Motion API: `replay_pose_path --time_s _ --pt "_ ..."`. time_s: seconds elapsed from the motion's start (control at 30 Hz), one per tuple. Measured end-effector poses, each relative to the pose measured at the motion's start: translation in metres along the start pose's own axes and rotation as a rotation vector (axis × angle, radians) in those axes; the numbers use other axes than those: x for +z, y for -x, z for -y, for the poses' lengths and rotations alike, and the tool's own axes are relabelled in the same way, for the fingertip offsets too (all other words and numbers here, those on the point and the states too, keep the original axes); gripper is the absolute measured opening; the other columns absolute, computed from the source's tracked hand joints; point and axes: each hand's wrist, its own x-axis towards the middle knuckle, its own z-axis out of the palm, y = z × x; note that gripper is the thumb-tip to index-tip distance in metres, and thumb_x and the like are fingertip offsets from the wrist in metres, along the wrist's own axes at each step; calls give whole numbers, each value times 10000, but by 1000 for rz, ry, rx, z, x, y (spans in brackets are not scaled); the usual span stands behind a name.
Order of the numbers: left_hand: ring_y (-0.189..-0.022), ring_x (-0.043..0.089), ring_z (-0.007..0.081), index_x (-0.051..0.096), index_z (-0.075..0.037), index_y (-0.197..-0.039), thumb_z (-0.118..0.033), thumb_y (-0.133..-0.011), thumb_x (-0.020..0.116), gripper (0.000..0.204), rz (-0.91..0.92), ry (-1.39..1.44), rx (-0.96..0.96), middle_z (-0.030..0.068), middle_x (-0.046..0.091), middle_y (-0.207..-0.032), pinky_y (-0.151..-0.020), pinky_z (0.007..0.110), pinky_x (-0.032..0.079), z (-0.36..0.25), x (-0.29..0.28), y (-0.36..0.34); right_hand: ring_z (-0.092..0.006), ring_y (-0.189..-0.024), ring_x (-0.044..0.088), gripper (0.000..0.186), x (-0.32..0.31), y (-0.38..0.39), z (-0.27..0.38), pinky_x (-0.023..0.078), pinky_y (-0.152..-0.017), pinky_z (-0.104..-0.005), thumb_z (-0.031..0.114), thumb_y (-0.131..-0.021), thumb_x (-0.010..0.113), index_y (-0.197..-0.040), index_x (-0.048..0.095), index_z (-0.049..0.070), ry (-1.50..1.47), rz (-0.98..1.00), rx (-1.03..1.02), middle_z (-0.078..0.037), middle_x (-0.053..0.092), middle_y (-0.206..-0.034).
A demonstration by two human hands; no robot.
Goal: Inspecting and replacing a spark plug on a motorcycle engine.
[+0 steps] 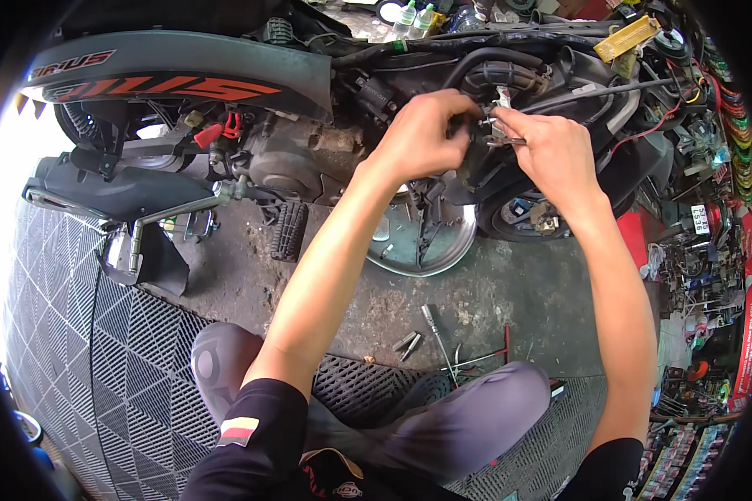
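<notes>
A motorcycle with its body panels partly off lies across the far side, and both of my hands are at its exposed middle section. My left hand is closed, its fingers curled beside a small metal fitting; what they hold, if anything, is hidden. My right hand pinches a short silver metal piece, whose kind is too small to tell. A black corrugated hose curves just beyond my fingertips. To the left are the grey-brown engine casing and a grey side panel with orange lettering.
On the floor between my knees and the motorcycle lie a socket wrench, small metal cylinders and a red-handled tool. A wheel rim rests below my hands. Shelves of parts stand at right, and bottles at the back.
</notes>
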Motion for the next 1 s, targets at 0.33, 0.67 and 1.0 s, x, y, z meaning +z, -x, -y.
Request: replay_pose_path --time_s 0.33,0.67,1.0 --pt "-792 651 395 621 -1 -906 -103 -831 645 129 -92 -279 -17 177 638 -884 -702 476 526 -15 20 16 -43 -568 522 213 41 58 47 396 -523 -216 183 -1002 631 -1113 713 21 -1063 -129 719 33 593 -656" --pt "-671 666 278 689 8 -989 -69 -841 686 167 -200 -338 -193 180 693 -854 -653 357 532 -16 43 25 -11 -518 432 143 93 33 67 302 -451 -194 207 -995 611 -911 646 97 -1758 -269 1134 62 535 -662" --pt "-590 630 259 697 11 -973 -100 -856 693 162 -182 -425 -178 183 672 -753 -589 350 496 -14 53 25 -51 -527 457 146 113 26 61 340 -480 -223 187 -962 642 -861 626 82 -1863 -407 1124 47 546 -665"
